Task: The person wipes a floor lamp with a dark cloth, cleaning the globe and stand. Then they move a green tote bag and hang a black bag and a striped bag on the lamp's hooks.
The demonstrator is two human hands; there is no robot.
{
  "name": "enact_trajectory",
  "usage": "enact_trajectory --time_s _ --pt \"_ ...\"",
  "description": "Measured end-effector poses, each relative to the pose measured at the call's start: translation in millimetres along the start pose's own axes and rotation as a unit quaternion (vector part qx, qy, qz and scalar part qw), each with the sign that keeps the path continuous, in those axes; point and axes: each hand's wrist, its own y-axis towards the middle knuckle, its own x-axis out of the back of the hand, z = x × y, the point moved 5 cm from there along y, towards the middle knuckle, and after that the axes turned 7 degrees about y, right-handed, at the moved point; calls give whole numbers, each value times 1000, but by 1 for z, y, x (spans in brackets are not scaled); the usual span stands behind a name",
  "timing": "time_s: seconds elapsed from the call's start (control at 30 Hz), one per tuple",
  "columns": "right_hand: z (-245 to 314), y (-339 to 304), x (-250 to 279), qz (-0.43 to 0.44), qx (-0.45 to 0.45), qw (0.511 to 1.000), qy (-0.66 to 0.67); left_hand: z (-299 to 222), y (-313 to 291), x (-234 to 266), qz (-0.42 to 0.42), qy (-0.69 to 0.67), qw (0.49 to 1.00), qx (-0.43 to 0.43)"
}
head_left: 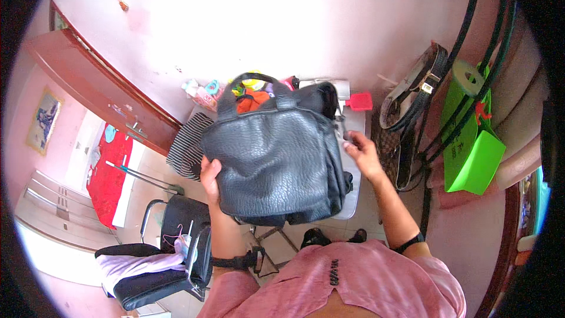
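A black pebbled-leather bag (273, 159) with two top handles hangs in front of my chest, above a small light table (354, 203). My left hand (210, 175) grips its left side, thumb on the front and the fingers hidden behind. Beside the bag's right edge is my right hand (362, 152), its fingers curled and pressed together by the side strap or zip; what they hold is too small to make out. The bag's upper right corner (323, 99) bulges in a dark fold. Its underside and back are out of sight.
Behind the bag are orange cloth (252, 101), a red box (360, 102) and a striped bag (189, 144). A black chair (159, 274) with lilac cloth stands at lower left. Belts (415, 97) and a green paper bag (471, 153) hang on a rack at right.
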Motion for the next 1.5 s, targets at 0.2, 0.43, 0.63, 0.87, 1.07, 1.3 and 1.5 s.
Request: enact_trajectory --time_s 0.2,0.43,0.63,0.87,1.07,1.3,1.5 --pt "35 -23 23 51 -65 966 244 0 -4 -46 87 -19 996 13" --pt "-20 -17 39 9 -71 978 196 -19 -7 -48 49 29 997 -52" --pt "-72 -51 -26 178 2 827 -533 -34 -4 -15 -55 64 991 -104" --pt "-30 0 6 32 -17 995 -91 -54 -13 20 -25 30 994 -106" --pt "34 21 -40 276 -139 901 305 -47 -13 56 -65 -111 989 -76" --pt "117 4 -69 347 -53 773 529 -76 4 41 48 32 991 -119" --pt "164 5 -52 288 -73 827 478 -85 8 4 95 91 987 -93"
